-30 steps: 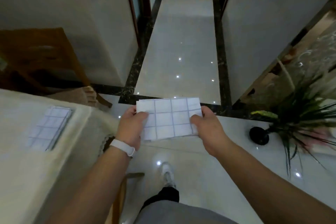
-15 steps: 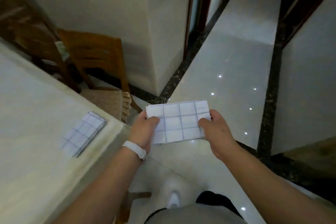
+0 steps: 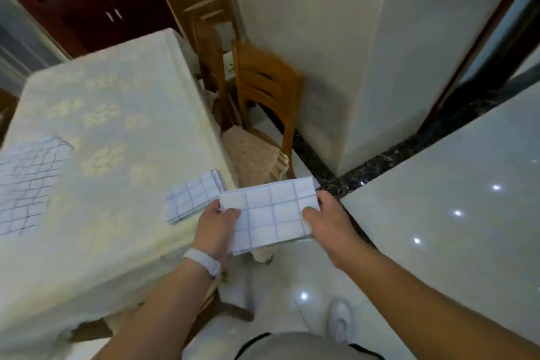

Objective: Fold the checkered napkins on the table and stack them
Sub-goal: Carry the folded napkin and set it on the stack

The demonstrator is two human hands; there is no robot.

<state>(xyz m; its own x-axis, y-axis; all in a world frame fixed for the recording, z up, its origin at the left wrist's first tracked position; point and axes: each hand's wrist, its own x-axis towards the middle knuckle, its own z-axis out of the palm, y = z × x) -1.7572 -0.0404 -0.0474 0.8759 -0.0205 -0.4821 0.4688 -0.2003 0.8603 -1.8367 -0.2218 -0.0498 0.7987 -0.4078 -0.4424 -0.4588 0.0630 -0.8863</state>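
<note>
So 1 second back we were facing the hallway with the table off to the side. Now we've swung round and the table [image 3: 117,102] fills the left half of the view. The held napkin [image 3: 271,213] hasn't changed shape in that time. It's the same folded rectangle, so we'd say the folding on this 1 is done and we're onto the stacking bit. It hangs in the air just past the table corner, right beside the other folded napkin [image 3: 190,199] lying near that corner. Also new: 1 unfolded napkin [image 3: 26,181] has come into view at the far left of the table, so there's more to do after this.

Hands: both are clamped on the held napkin, 1 at each short end, apart with the cloth stretched between them. Our left hand [image 3: 214,225] pinches the left end with the thumb on top, and our right hand [image 3: 330,222] does the same on the right end. The fingers underneath are hidden, so we can't tell how they lie.
</note>
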